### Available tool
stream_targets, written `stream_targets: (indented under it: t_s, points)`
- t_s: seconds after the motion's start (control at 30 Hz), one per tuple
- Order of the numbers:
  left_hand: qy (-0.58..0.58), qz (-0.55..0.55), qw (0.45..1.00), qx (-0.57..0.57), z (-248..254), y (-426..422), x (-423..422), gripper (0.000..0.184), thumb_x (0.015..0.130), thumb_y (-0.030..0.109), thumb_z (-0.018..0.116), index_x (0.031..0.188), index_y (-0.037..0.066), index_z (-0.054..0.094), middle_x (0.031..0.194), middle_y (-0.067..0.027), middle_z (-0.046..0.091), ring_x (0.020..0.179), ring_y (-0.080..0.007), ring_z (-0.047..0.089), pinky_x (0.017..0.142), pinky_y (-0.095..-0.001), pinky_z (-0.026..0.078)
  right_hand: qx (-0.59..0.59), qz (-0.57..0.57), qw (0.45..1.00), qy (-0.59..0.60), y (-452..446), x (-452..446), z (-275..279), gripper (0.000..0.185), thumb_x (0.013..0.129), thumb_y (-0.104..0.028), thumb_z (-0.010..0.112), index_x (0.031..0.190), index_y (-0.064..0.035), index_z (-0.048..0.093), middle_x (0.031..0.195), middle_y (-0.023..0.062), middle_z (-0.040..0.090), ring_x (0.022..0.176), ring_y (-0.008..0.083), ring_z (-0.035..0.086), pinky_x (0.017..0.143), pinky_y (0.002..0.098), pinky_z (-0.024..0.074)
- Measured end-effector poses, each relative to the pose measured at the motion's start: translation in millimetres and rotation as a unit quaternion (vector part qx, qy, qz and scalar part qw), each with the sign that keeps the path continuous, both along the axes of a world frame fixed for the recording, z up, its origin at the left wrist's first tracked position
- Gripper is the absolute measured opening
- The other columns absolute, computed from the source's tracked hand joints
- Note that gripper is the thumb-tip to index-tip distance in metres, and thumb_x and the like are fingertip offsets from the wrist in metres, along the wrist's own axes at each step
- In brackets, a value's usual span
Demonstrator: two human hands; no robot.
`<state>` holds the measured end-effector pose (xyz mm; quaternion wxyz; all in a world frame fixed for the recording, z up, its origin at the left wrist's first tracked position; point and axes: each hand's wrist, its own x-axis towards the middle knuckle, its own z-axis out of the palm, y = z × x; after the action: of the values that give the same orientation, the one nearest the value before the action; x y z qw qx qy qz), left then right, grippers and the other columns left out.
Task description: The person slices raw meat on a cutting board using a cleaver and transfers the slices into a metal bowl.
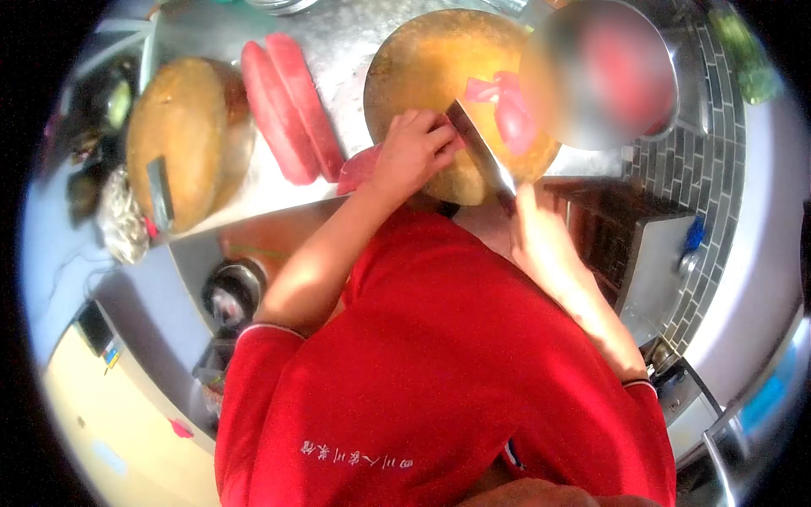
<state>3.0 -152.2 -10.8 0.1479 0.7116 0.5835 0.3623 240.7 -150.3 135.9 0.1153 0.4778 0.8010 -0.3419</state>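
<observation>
My left hand (416,152) presses with bent fingers on a long piece of red meat (358,169), which lies partly over the near left edge of a round wooden chopping board (405,68). In my right hand (539,221) is the handle of a cleaver (483,148), its blade right beside my left fingertips. Cut pieces of pink meat (514,120) lie on the board, to the right of the blade.
Two long strips of red meat (291,110) lie on the metal counter left of the board. Farther left stands another round board (182,127) with a dark blade (159,191) on it. A large bowl (667,93), partly blurred, sits at the right.
</observation>
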Motion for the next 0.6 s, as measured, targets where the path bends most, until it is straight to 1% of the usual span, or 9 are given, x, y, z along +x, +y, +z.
stream_targets:
  t_s: [0.03,0.07,0.17,0.23,0.27,0.33,0.43,0.53,0.6]
  points:
    - [-0.004,0.000,1.000,0.005,0.3,0.9,-0.7,0.016,0.084,0.022,0.077,0.096,0.013,0.073,0.103,-0.0064,0.065,0.099,-0.0302,0.060,0.085,-0.0445,0.047,-0.021,-0.006,0.999,-0.023,0.2,1.1,0.4,0.035,0.090,0.004,0.055,0.121,0.0045,0.038,0.074,0.0332,0.062,0.075,0.0542,0.064,0.064,0.0604,0.0488]
    - [-0.009,0.000,1.000,0.009,0.8,0.9,-1.4,0.015,0.084,0.021,0.076,0.096,0.012,0.072,0.103,-0.0064,0.065,0.100,-0.0302,0.061,0.086,-0.0445,0.047,-0.007,0.002,1.000,-0.004,0.1,0.5,-4.2,0.033,0.090,0.004,0.055,0.118,0.0035,0.039,0.074,0.0332,0.061,0.074,0.0540,0.064,0.064,0.0594,0.0491]
    - [-0.016,0.010,1.000,-0.012,3.7,0.5,-1.3,0.014,0.084,0.020,0.076,0.095,0.012,0.072,0.102,-0.0064,0.065,0.100,-0.0303,0.061,0.086,-0.0448,0.048,0.041,-0.013,0.997,0.058,23.5,-32.1,-49.7,0.033,0.089,0.005,0.056,0.117,0.0028,0.039,0.076,0.0330,0.062,0.074,0.0539,0.064,0.064,0.0583,0.0492]
    - [-0.008,0.010,1.000,-0.028,5.2,-1.0,-2.1,0.014,0.084,0.020,0.076,0.094,0.011,0.072,0.102,-0.0064,0.065,0.099,-0.0305,0.062,0.085,-0.0450,0.048,0.071,0.012,0.991,0.112,46.3,-52.5,-81.9,0.033,0.089,0.005,0.055,0.118,0.0035,0.039,0.077,0.0326,0.062,0.074,0.0535,0.064,0.063,0.0585,0.0487]
    - [-0.002,0.008,0.999,-0.032,6.5,-0.3,-1.6,0.014,0.084,0.020,0.076,0.093,0.011,0.072,0.101,-0.0065,0.065,0.098,-0.0305,0.062,0.085,-0.0452,0.049,0.074,0.018,0.992,0.100,53.2,-61.5,-84.9,0.032,0.088,0.005,0.055,0.117,0.0041,0.041,0.079,0.0322,0.063,0.078,0.0532,0.065,0.066,0.0586,0.0506]
    - [-0.009,0.006,1.000,-0.002,0.3,0.2,-1.5,0.013,0.084,0.020,0.076,0.093,0.011,0.071,0.101,-0.0065,0.065,0.098,-0.0306,0.062,0.084,-0.0453,0.049,0.086,0.027,0.993,0.079,61.4,-73.9,-78.6,0.030,0.086,0.005,0.056,0.113,0.0054,0.043,0.085,0.0314,0.067,0.085,0.0528,0.068,0.071,0.0588,0.0545]
    - [-0.022,-0.007,1.000,0.013,1.5,0.2,-0.3,0.013,0.084,0.020,0.075,0.092,0.011,0.071,0.101,-0.0066,0.065,0.097,-0.0306,0.062,0.084,-0.0454,0.049,0.041,0.045,0.997,0.052,57.6,-50.8,-59.0,0.031,0.087,0.005,0.055,0.115,0.0046,0.041,0.084,0.0321,0.067,0.085,0.0527,0.068,0.072,0.0595,0.0548]
    - [-0.019,-0.001,1.000,0.011,0.0,-0.1,-1.9,0.012,0.084,0.019,0.075,0.092,0.011,0.072,0.101,-0.0068,0.065,0.098,-0.0305,0.062,0.086,-0.0454,0.048,0.018,0.014,1.000,0.018,25.7,-22.6,-19.1,0.031,0.091,0.005,0.052,0.119,0.0033,0.038,0.074,0.0312,0.061,0.074,0.0523,0.064,0.062,0.0583,0.0487]
    - [-0.023,0.002,1.000,0.007,-2.0,-0.6,0.4,0.012,0.084,0.019,0.075,0.092,0.011,0.072,0.101,-0.0071,0.065,0.098,-0.0304,0.062,0.086,-0.0452,0.048,-0.005,0.018,1.000,-0.006,8.9,-3.3,-1.3,0.035,0.092,0.004,0.052,0.124,0.0047,0.037,0.075,0.0322,0.060,0.074,0.0521,0.064,0.064,0.0590,0.0478]
